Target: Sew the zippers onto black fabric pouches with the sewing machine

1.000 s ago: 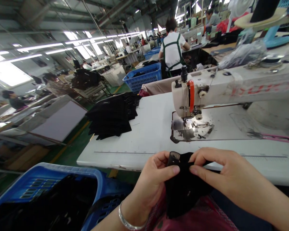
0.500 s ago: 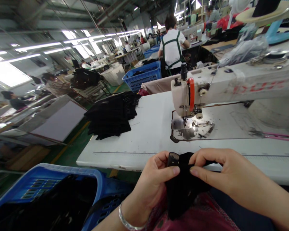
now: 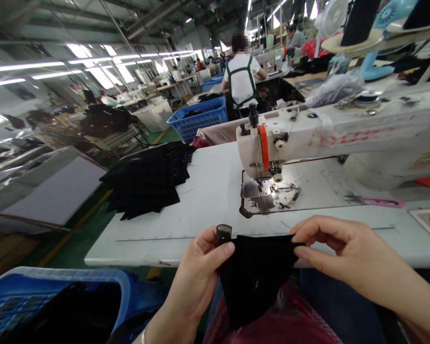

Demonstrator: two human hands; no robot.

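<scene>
I hold a small black fabric piece point(image 3: 254, 277) stretched between both hands, just in front of the white table's near edge point(image 3: 157, 248). My left hand point(image 3: 197, 277) pinches its left top corner, where a short dark band sticks up. My right hand point(image 3: 337, 253) pinches the right top corner between thumb and fingers. The fabric hangs down over my lap. The white sewing machine point(image 3: 329, 129) stands on the table beyond my hands, its needle plate point(image 3: 268, 196) bare.
A stack of black fabric pieces point(image 3: 146, 179) lies at the table's far left. A blue crate point(image 3: 57, 301) with dark cloth sits low at my left. A pink tool point(image 3: 380, 201) lies at the right. A person in a green apron point(image 3: 241, 79) works behind, near another blue crate point(image 3: 197, 117).
My hands have drawn apart, spreading the black fabric wider between them. The camera view has shifted to the right, so the machine and table sit further left.
</scene>
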